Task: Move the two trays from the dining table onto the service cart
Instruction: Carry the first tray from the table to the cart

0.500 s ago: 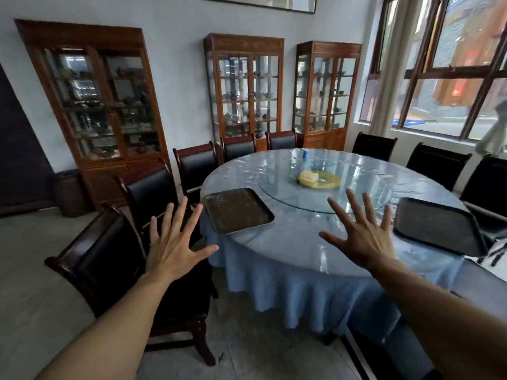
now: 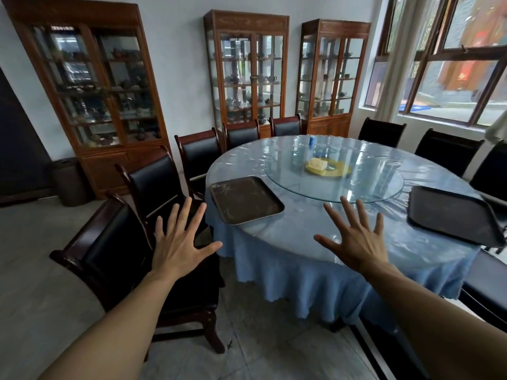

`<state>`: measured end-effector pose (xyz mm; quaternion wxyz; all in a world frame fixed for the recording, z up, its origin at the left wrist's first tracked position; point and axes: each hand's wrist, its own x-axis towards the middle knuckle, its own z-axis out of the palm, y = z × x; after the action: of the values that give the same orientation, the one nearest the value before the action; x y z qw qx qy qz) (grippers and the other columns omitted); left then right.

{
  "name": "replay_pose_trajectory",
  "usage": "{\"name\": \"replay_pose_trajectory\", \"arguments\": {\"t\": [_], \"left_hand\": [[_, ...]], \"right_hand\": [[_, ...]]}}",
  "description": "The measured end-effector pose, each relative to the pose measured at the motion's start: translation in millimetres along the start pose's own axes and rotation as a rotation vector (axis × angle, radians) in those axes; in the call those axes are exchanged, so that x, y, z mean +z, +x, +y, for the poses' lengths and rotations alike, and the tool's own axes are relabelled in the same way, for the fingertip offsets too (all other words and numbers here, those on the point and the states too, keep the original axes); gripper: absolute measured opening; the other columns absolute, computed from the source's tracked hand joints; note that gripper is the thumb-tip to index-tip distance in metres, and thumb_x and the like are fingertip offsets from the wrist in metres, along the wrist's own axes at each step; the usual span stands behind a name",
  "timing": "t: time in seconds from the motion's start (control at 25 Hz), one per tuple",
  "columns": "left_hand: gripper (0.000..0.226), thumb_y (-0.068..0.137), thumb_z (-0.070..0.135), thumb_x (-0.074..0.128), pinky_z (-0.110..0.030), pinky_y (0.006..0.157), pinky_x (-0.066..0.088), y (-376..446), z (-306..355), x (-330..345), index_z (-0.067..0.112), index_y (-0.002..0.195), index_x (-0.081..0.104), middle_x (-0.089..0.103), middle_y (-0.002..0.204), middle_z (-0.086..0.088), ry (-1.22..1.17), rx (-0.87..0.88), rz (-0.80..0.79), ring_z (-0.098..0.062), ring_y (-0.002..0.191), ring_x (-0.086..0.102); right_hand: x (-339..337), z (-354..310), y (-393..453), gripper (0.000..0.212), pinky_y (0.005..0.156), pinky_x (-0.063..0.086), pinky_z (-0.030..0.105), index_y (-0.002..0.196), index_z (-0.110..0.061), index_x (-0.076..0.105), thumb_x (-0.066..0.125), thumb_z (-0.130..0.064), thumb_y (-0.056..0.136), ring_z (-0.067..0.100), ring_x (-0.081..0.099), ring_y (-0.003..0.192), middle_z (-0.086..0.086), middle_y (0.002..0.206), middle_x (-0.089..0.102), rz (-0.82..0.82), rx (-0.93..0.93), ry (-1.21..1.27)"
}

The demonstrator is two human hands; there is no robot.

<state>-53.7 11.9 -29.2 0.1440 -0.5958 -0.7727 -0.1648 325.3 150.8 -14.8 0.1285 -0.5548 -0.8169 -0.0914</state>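
Two dark rectangular trays lie on the round dining table [image 2: 301, 242], which has a blue cloth under clear plastic. The worn brown tray [image 2: 245, 199] rests at the table's near left edge. The black tray [image 2: 452, 213] lies at the right edge, partly overhanging it. My left hand [image 2: 178, 242] hovers with fingers spread, below and left of the brown tray, over a chair. My right hand [image 2: 354, 239] is spread over the table's near rim, between the two trays. Both hands are empty. No service cart is in view.
A glass turntable [image 2: 356, 193] in the table's middle carries a yellow plate [image 2: 327, 167] and a small blue can [image 2: 312, 140]. Dark wooden chairs [image 2: 120, 242] ring the table. Glass cabinets [image 2: 247, 72] line the back wall; a bin [image 2: 70, 181] stands at left.
The view has tilted slightly down and come a little nearer to the table. Both hands stay spread and empty, and the trays have not moved.
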Motion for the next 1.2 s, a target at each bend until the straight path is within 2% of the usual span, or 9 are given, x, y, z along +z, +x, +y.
{"name": "replay_pose_trajectory", "arguments": {"t": [0.16, 0.28, 0.48, 0.8, 1.2], "left_hand": [[0.098, 0.075, 0.092, 0.019, -0.058, 0.119, 0.001, 25.0, 1.2, 20.1, 0.041, 0.154, -0.007, -0.004, 0.167, 0.0, -0.05, 0.004, -0.005, -0.024, 0.152, -0.005], [0.098, 0.074, 0.093, 0.017, -0.058, 0.119, -0.001, 51.8, 5.7, 42.0, 0.041, 0.154, -0.007, -0.006, 0.167, 0.001, -0.047, -0.004, -0.024, -0.023, 0.152, -0.006], [0.097, 0.074, 0.093, 0.014, -0.056, 0.12, -0.002, 109.1, 20.9, 83.4, 0.044, 0.152, -0.013, -0.012, 0.166, 0.003, -0.02, -0.073, -0.058, -0.02, 0.152, -0.011], [0.1, 0.075, 0.093, 0.017, -0.057, 0.119, 0.001, 203.7, 46.4, 131.3, 0.04, 0.156, -0.004, -0.008, 0.167, 0.002, -0.01, -0.166, -0.057, -0.024, 0.152, -0.004], [0.102, 0.072, 0.094, 0.011, -0.058, 0.118, 0.008, 275.3, 21.3, 192.4, 0.038, 0.157, 0.0, -0.005, 0.167, 0.0, 0.026, -0.264, -0.109, -0.025, 0.152, -0.001]], "right_hand": [[15.2, -0.1, 23.5, 0.081, 0.114, -0.01, 0.064, 0.138, -0.055, -0.029, -0.001, -0.091, 0.072, 0.024, -0.018, 0.148, -0.007, 0.159, -0.02, -0.023, -0.01, 0.008], [34.1, 9.4, 56.8, 0.082, 0.114, -0.01, 0.064, 0.142, -0.053, -0.023, 0.003, -0.09, 0.073, 0.025, -0.016, 0.148, -0.005, 0.163, -0.014, -0.037, -0.023, 0.001], [66.5, 37.6, 127.1, 0.086, 0.115, -0.007, 0.064, 0.146, -0.05, -0.017, -0.003, -0.09, 0.071, 0.024, -0.017, 0.148, -0.004, 0.163, -0.013, -0.069, -0.048, -0.004], [102.1, 74.9, 250.6, 0.086, 0.116, -0.002, 0.062, 0.15, -0.048, -0.009, 0.007, -0.086, 0.075, 0.025, -0.012, 0.15, -0.002, 0.164, -0.01, -0.148, -0.109, 0.042], [165.6, 61.3, 357.9, 0.089, 0.117, 0.001, 0.062, 0.15, -0.049, -0.007, 0.003, -0.088, 0.071, 0.025, -0.008, 0.15, -0.002, 0.165, -0.005, -0.202, -0.162, 0.101]]}}
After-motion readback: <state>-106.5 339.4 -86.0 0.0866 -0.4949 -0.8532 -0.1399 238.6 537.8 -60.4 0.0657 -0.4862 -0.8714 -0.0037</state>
